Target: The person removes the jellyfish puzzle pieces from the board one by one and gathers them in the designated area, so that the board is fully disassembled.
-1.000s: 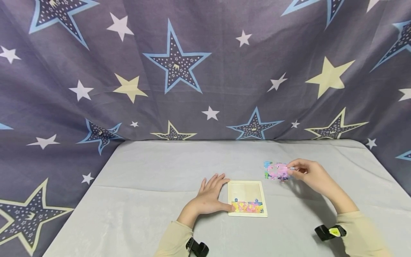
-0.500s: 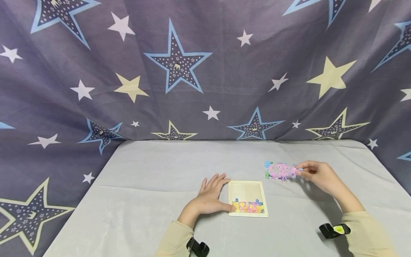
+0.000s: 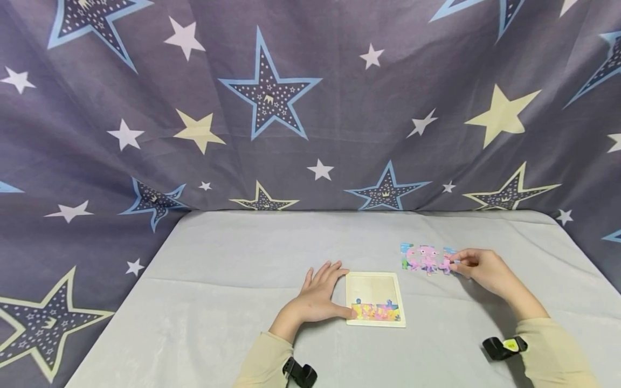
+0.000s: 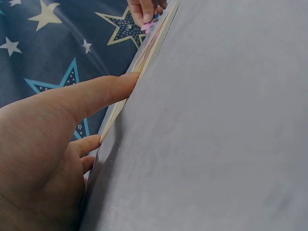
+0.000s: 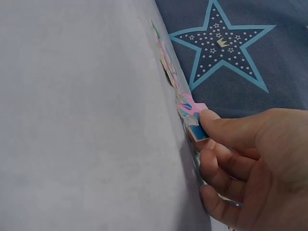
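A shallow wooden puzzle tray [image 3: 373, 283] lies on the table, a joined row of yellow and pink jigsaw pieces [image 3: 375, 312] filling its front part. My left hand [image 3: 315, 299] rests at the tray's left side, fingers spread, thumb on the lower left corner and a fingertip at the upper left corner. Up and right of the tray, pink jigsaw pieces [image 3: 421, 257] lie side by side on the cloth. At their right end my right hand [image 3: 480, 267] pinches a pink and blue jigsaw piece [image 5: 196, 113] between thumb and fingers, close beside the others.
A light grey cloth [image 3: 233, 248] covers the table. Behind it hangs a dark curtain [image 3: 339, 124] printed with stars. Black wrist cameras [image 3: 504, 347] sit on both sleeves.
My right hand has moved right, then slightly down, with the pinched piece now beside the right end of the pink group. My left hand and the tray stay in place.
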`<state>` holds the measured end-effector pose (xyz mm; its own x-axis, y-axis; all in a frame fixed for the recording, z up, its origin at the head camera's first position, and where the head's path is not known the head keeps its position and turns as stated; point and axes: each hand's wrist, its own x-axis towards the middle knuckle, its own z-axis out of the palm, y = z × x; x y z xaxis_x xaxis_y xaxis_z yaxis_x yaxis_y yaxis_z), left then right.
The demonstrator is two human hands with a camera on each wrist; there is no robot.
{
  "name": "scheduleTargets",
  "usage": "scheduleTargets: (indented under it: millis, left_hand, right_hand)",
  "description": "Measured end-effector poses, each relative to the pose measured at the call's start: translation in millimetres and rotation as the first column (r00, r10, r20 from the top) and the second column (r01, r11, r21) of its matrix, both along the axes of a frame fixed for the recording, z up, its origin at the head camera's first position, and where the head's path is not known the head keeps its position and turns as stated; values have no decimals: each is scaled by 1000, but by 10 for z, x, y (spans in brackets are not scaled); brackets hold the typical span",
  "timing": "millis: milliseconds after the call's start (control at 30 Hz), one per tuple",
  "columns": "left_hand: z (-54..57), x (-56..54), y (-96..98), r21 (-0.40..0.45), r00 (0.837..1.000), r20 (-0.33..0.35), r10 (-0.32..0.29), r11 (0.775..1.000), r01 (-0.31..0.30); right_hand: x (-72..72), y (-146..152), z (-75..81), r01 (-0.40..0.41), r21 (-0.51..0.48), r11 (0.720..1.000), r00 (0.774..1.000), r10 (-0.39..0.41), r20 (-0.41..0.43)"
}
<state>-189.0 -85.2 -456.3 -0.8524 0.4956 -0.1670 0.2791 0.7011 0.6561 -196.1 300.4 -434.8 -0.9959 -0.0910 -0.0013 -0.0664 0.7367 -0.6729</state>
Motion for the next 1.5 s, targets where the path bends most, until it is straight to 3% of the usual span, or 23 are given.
scheduleTargets:
  millis: [300, 600, 900, 1167, 1500]
  left_hand:
    - [-73, -37, 4, 1, 1000, -1, 6, 1000, -6]
    - [-45, -26, 12, 7, 1000, 0, 6, 1000, -6]
    - [40, 1, 0, 15, 1000, -10, -8, 1000, 8]
    - [141, 27, -5, 17, 1000, 1, -18, 1000, 18]
    - [91, 26, -5, -8, 999, -3, -37, 999, 37]
  right_hand:
    - [-16, 31, -5, 2, 72, 997, 1000, -1, -12]
    - [-38, 34, -16, 24, 116, 993, 999, -19, -51]
    - [-36, 26, 8, 18, 87, 996, 999, -14, -45]
    - [-10, -128, 52, -18, -14, 1000, 996, 17, -84]
    - [95, -508, 136, -74, -52, 996, 995, 70, -77]
